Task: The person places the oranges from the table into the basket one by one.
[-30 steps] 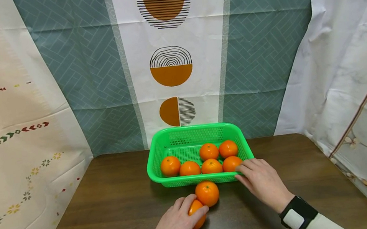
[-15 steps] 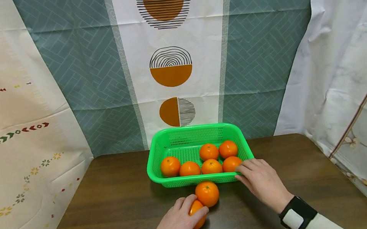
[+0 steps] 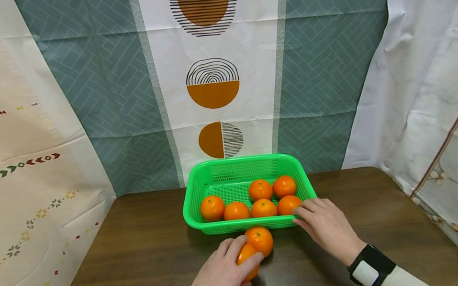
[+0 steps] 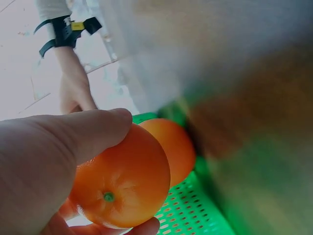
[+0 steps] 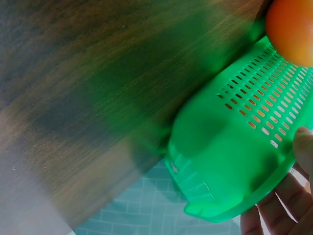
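In the head view my left hand (image 3: pixel 217 280) grips an orange (image 3: pixel 245 255) from the side, thumb and fingers curled round it. The left wrist view shows this orange (image 4: pixel 122 183) up close, its green stem end towards the camera. Just behind it, a second orange (image 3: pixel 262 239) sits on the table against the front of the green basket (image 3: pixel 205 224). My right hand (image 3: pixel 329 229) pinches the basket's front right rim, thumb outside. The right wrist view shows those fingers (image 5: pixel 276 210) reaching over the rim. Inside the basket are several more oranges (image 3: pixel 263 207).
The basket stands near the back edge of a dark wooden table (image 3: pixel 139 256). A patterned cloth (image 3: pixel 119 104) hangs right behind it. A light cloth (image 3: pixel 38 211) borders the left side and a marbled one (image 3: pixel 452 157) the right.
My left hand has shifted slightly up and to the right with the gripped orange, which now overlaps more of the second one. My right hand and the basket have stayed in place.
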A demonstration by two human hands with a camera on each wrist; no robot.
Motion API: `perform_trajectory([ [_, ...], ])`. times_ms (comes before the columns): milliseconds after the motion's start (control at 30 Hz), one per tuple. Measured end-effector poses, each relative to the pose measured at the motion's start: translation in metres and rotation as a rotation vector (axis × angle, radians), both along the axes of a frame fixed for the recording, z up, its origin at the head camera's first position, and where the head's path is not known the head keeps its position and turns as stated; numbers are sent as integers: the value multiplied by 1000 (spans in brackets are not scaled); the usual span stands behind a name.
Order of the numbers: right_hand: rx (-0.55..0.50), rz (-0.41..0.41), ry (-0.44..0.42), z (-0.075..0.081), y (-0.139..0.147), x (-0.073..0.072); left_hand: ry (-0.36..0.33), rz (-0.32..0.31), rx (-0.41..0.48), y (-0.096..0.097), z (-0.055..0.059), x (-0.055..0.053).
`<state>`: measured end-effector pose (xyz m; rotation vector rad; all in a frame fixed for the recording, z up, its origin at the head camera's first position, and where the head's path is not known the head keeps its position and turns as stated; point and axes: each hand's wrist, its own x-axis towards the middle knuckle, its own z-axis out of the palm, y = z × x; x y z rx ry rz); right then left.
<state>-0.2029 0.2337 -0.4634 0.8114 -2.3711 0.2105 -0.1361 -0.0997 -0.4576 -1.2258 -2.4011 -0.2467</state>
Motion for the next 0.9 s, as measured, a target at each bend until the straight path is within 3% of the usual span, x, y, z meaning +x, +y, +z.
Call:
perform_trajectory([
  [167,-1,1,5,-1,1,0,3,15,26,-1,17,-5],
  [467,-7,6,-4,0,0,0,69,47,47,-3,48,-27],
  [900,-16,0,-20,0,-1,1,51,79,81,-3,62,-64],
])
